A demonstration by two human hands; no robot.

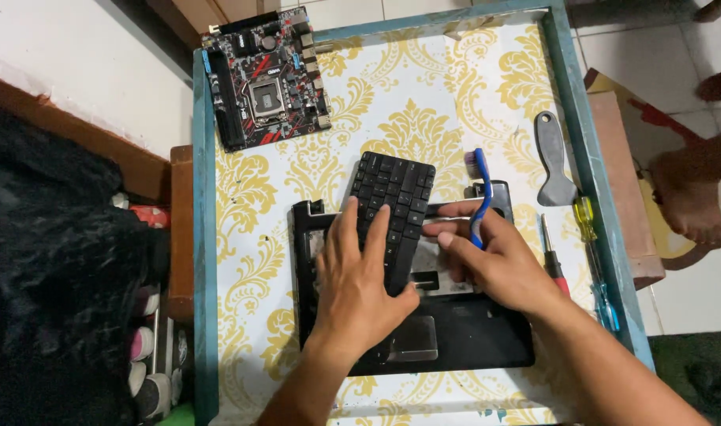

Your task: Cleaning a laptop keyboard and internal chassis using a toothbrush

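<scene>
The keyboard point(394, 213) is already lifted out of the black laptop case point(455, 331) and lies tilted across it. The left hand point(360, 284) presses flat on the keyboard, fingers spread. The right hand point(494, 264) grips a blue toothbrush point(480, 197) beside the exposed tray, which seems only partly cleaned; nothing is reassembled yet.
</scene>
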